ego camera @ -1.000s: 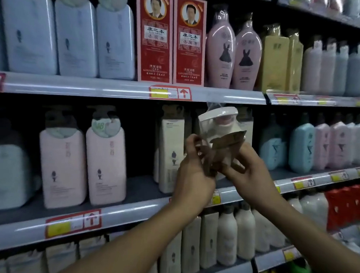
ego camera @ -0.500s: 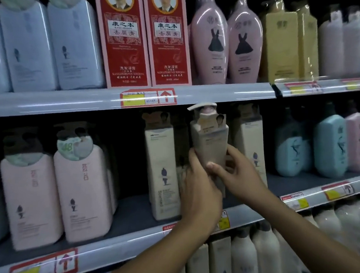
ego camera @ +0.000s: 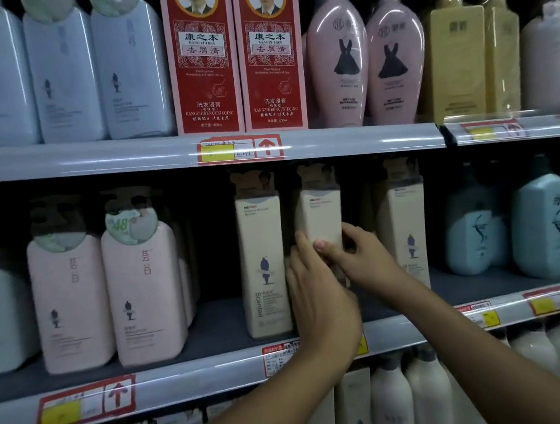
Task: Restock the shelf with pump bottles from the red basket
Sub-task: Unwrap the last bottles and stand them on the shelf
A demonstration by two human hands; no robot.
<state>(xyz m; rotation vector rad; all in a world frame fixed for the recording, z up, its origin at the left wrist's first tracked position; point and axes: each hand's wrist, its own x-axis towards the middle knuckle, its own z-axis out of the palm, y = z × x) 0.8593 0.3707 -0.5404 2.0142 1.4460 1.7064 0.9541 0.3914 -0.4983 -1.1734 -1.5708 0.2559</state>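
**Cream pump bottle held at the middle shelf**

Shop shelving fills your head view, three tiers deep, with the middle shelf (ego camera: 199, 325) running across the centre. You hold a cream pump bottle (ego camera: 319, 214) upright between both hands, above the front part of that shelf. Your left hand (ego camera: 322, 299) wraps the bottle's lower left side, fingers curled round it; your right hand (ego camera: 364, 256) grips it from the right, thumb across the front and fingers bent behind. The hands hide the bottle's base, so you cannot tell whether it touches the shelf.

Just left of the held bottle stands a matching cream bottle marked "Scented" (ego camera: 262, 266), and just right of it another cream bottle (ego camera: 402, 219). Further left of the held bottle are two pink pump bottles (ego camera: 143, 288); well to its right, pale blue bottles (ego camera: 540, 224). Above it, on the upper shelf, stand two red boxes (ego camera: 235, 55) and two pink curved bottles (ego camera: 366, 59). Below it, white bottles (ego camera: 391, 408) line the lowest tier.
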